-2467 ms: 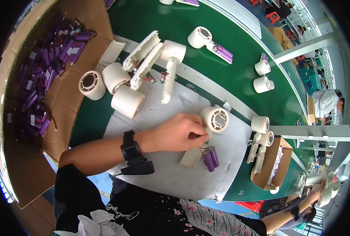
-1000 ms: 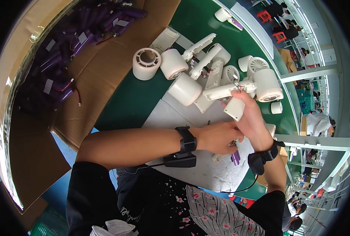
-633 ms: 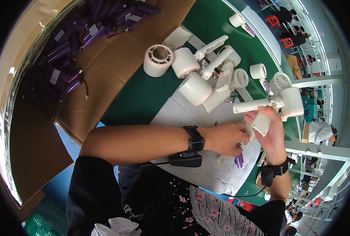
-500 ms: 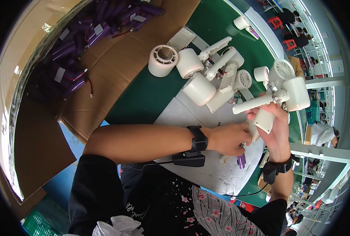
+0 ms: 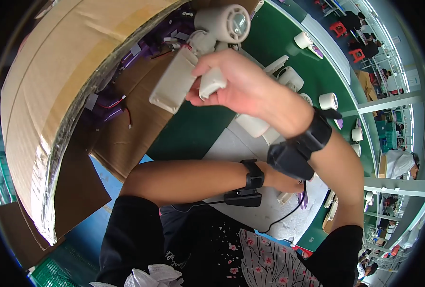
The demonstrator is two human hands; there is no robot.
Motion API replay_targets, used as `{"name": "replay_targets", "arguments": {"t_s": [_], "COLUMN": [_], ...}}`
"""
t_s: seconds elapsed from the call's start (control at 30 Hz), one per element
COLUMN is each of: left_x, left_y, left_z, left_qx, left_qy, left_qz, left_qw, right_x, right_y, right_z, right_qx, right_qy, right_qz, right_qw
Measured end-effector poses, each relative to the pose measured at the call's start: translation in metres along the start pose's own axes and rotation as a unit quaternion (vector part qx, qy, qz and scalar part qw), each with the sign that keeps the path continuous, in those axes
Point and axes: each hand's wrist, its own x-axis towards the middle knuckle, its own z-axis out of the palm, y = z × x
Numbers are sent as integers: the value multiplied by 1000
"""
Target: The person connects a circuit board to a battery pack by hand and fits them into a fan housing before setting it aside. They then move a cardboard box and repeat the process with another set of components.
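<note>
My right hand (image 5: 243, 83) reaches across to the upper middle, its fingers closed around a white plastic housing (image 5: 174, 79). This piece has a drum-shaped head with a spoked ring and a long handle shell; a smaller curved white shell (image 5: 212, 82) shows at my palm. The housing is held up by the cardboard box's edge. Lower down, my left hand (image 5: 284, 179) stays over the white foam sheet, its fingers mostly hidden behind my right wrist's black device. Beside it lie a purple battery cell (image 5: 304, 201) and a small white part (image 5: 284, 197).
An open cardboard box (image 5: 131, 95) holding several purple battery cells (image 5: 109, 112) stands at the left. More white housings (image 5: 289, 79) lie on the green table (image 5: 184, 136), with small white drums (image 5: 328, 101) towards the right. A cable (image 5: 284, 217) hangs from my right wrist.
My right hand has swung from the right side to the upper middle, carrying the white housing towards the box. My left hand stays over the foam sheet. The view has shifted slightly.
</note>
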Motion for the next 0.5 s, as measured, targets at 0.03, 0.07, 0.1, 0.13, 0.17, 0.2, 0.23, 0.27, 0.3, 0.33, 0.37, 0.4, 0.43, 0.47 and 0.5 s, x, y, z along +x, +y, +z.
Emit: {"name": "replay_targets", "arguments": {"t_s": [0.03, 0.07, 0.1, 0.13, 0.17, 0.2, 0.23, 0.27, 0.3, 0.33, 0.37, 0.4, 0.43, 0.47, 0.5], "left_x": [1, 1, 3, 4, 7, 9, 12, 11, 12, 12, 13, 14, 14, 13, 14], "left_y": [3, 6, 7, 8, 8, 9, 9, 9, 9, 11, 13, 17, 17, 18, 21], "left_z": [-6, -12, -14, -16, -17, -15, -14, -15, -16, -21, -25, -35, -37, -37, -37], "left_qx": [-51, -102, -157, -159, -159, -161, -164, -173, -157, -136, -129, -115, -122, -124, -124], "left_qy": [5, 9, 11, 6, 19, 30, 39, 25, 10, -5, -62, -117, -131, -137, -143], "left_qz": [-28, -56, -78, -72, -57, -41, -24, -13, -33, -53, -93, -136, -122, -150, -175], "left_qw": [998, 993, 985, 985, 986, 986, 985, 984, 987, 989, 985, 977, 976, 971, 966], "right_x": [13, 24, 31, 38, 42, 46, 55, 66, 64, 61, 57, 53, 40, 29, 6], "right_y": [-2, -3, -5, -6, -9, -10, -8, -6, -7, -6, -3, 1, 2, 3, 0], "right_z": [1, 2, 3, 4, 4, 1, -3, -5, -8, -9, -9, -9, -11, -14, -14], "right_qx": [12, 25, 26, 35, 45, 57, 74, 93, 108, 122, 142, 160, 163, 165, 167], "right_qy": [4, 9, 14, 32, 55, 81, 67, 52, 51, 46, 33, 13, -10, -34, -17], "right_qz": [-12, -25, -29, -29, -33, -38, -36, -36, -36, -37, -51, -63, -70, -76, -89], "right_qw": [1000, 999, 999, 998, 997, 994, 994, 994, 992, 991, 988, 985, 984, 983, 982]}}
